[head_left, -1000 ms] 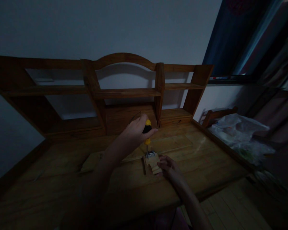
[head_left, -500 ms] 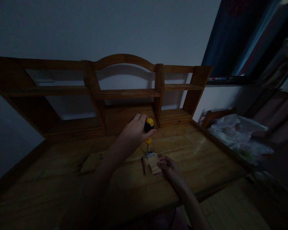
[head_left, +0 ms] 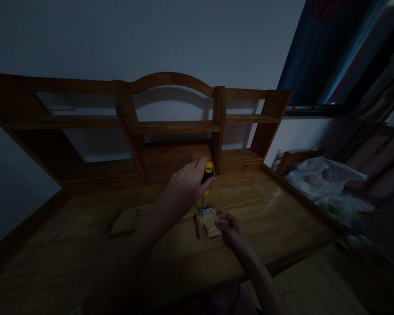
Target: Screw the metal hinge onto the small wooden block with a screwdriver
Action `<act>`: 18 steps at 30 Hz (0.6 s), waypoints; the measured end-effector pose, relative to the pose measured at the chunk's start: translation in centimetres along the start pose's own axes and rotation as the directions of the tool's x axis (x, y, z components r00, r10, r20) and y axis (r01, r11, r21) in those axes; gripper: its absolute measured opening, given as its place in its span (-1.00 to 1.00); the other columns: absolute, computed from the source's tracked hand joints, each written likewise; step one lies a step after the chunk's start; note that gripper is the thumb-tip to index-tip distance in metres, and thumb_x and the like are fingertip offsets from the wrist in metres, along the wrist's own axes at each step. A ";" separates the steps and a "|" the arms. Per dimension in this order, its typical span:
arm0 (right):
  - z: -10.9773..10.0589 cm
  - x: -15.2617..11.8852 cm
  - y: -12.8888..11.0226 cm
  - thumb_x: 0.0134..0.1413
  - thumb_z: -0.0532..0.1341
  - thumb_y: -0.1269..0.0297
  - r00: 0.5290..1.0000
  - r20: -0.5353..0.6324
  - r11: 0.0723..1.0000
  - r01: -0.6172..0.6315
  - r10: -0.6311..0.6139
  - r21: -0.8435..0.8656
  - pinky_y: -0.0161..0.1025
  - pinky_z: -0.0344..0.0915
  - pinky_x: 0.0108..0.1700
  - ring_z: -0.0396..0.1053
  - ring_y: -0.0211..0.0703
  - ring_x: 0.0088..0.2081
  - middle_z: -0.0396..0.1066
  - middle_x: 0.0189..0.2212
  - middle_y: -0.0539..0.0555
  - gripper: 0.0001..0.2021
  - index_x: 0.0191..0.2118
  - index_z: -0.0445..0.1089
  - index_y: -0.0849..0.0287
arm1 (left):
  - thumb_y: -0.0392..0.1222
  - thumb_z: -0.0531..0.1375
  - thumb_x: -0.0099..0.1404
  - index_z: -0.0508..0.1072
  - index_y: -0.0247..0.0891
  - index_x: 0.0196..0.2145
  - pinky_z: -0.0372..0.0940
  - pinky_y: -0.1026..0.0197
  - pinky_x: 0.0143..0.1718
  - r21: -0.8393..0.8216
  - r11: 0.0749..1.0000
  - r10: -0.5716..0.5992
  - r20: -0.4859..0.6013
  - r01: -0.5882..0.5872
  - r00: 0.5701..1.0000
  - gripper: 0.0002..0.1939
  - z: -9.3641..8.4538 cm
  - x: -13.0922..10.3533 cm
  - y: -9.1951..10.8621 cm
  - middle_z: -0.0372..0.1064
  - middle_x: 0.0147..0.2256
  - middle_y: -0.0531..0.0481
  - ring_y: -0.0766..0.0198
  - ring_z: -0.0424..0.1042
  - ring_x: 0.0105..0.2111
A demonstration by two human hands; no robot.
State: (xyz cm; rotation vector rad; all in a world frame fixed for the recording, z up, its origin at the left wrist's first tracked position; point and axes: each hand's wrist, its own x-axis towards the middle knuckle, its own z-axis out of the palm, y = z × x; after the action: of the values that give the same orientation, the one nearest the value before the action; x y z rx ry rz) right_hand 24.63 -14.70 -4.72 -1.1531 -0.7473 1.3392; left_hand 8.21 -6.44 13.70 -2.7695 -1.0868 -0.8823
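Observation:
My left hand is closed around the handle of a yellow and black screwdriver. The screwdriver leans a little, its shaft pointing down to a small shiny metal fitting that looks like a hinge. That fitting sits at the far edge of a small light wooden block on the desk. From the right, my right hand grips the block's side with thumb and fingers. Whether the screwdriver's tip sits in a screw is too small and dark to tell.
A wooden desk carries a shelf unit along the wall. Behind my left forearm lies a wooden board. A thin small object rests at the left. Beyond the desk's right edge are clear plastic bags.
My left hand and the screwdriver's handle have shifted slightly right, and the handle leans more that way. My right hand and the block stay in place.

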 end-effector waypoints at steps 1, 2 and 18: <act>0.0 0.0 0.0 -0.17 0.39 0.13 1.000 0.005 1.000 0.001 -0.001 0.003 -0.19 0.40 -0.41 0.46 -0.10 -0.41 0.46 -0.44 -0.03 -0.71 -0.32 0.36 0.10 | -0.03 0.13 0.38 0.18 -0.23 0.12 0.35 0.08 -0.08 0.008 1.000 -0.005 0.002 0.005 1.000 -0.57 0.0 0.0 0.1 0.42 -0.10 -0.16 0.07 0.46 -0.08; 0.0 0.0 0.0 -0.18 0.39 0.13 1.000 0.007 1.000 0.003 -0.003 0.005 -0.19 0.40 -0.42 0.46 -0.10 -0.42 0.46 -0.45 -0.03 -0.71 -0.32 0.35 0.10 | -0.03 0.12 0.39 0.17 -0.24 0.12 0.35 0.09 -0.08 0.013 1.000 -0.005 0.008 0.005 1.000 -0.57 -0.1 0.0 0.3 0.42 -0.09 -0.16 0.07 0.46 -0.06; -0.2 0.0 0.2 -0.16 0.38 0.15 1.000 0.009 0.999 0.030 -0.030 0.022 -0.20 0.41 -0.41 0.43 -0.13 -0.41 0.44 -0.46 -0.05 -0.72 -0.31 0.37 0.09 | -0.08 0.13 0.39 0.14 -0.20 0.17 0.33 0.09 -0.01 -0.013 1.000 0.007 -0.006 -0.007 1.000 -0.55 -1.4 -0.5 0.6 0.40 -0.02 -0.14 0.09 0.41 0.03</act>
State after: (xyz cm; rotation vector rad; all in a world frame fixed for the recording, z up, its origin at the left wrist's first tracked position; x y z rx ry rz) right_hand 24.74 -14.78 -4.93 -1.1149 -0.7517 1.3256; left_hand 7.57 -7.51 14.68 -2.7779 -1.0735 -0.8991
